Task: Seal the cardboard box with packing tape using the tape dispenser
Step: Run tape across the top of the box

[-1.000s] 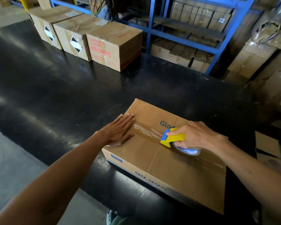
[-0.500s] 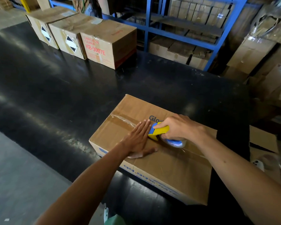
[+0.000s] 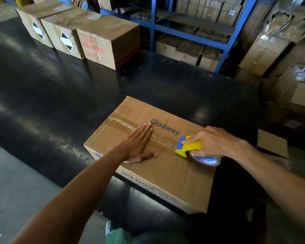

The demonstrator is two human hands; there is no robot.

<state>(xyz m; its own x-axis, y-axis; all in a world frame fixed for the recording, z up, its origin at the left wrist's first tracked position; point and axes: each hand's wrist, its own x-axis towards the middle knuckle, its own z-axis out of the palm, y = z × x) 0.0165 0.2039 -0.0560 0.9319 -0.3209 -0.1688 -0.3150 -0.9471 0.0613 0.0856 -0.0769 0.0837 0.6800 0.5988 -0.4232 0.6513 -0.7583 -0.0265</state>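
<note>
A brown cardboard box marked "Glodway" lies on the black table. Clear packing tape runs along its top seam from the left edge. My left hand lies flat with straight fingers, pressing the tape down near the seam's middle. My right hand grips the yellow and blue tape dispenser, which sits on the seam toward the box's right end. The tape roll shows below my fingers.
Three cardboard boxes stand in a row at the table's far left. Blue shelving stacked with cartons rises behind the table. More cartons and an open box crowd the right side.
My right hand has drawn the dispenser further right along the seam, laying more tape. My left hand has followed rightward over the laid tape, and the "Glodway" lettering is now uncovered.
</note>
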